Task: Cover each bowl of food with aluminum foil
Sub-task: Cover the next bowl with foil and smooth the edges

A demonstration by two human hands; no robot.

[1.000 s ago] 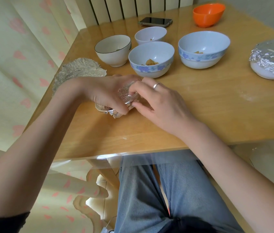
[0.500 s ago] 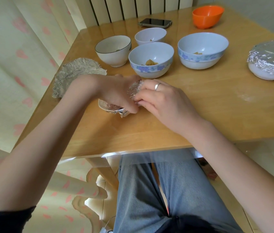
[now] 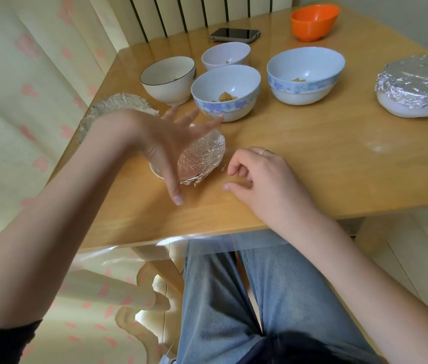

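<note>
A small foil-covered dish (image 3: 199,158) sits near the front left of the wooden surface (image 3: 299,164), its crinkled foil tucked under the rim. The left hand (image 3: 165,143) hovers over its left side with fingers spread and straight, thumb pointing toward the near edge — its grip is wide open and holds nothing, and the palm hides the dish's left rim. The right hand (image 3: 262,174) rests just right of the dish, apart from it, fingers loosely curled with nothing in its grip; a ring shows on one finger. A tiny foil scrap (image 3: 223,167) lies between that hand and the dish. Behind the dish stands a cluster of uncovered bowls: a blue-patterned bowl (image 3: 226,91) with food in it, closest to the left fingertips; a white bowl with a dark rim (image 3: 168,78) to its left; a small white bowl (image 3: 226,55) behind; and a larger blue-patterned bowl (image 3: 306,74) to the right, also with a little food. A loose crumpled foil sheet (image 3: 113,107) lies at the surface's left edge, partly hidden by the left wrist. Far right, a large bowl already wrapped in foil (image 3: 417,86) stands well apart from the rest. At the back are an orange bowl (image 3: 315,21) and a phone (image 3: 235,34) lying flat — both near the slatted chair back.
</note>
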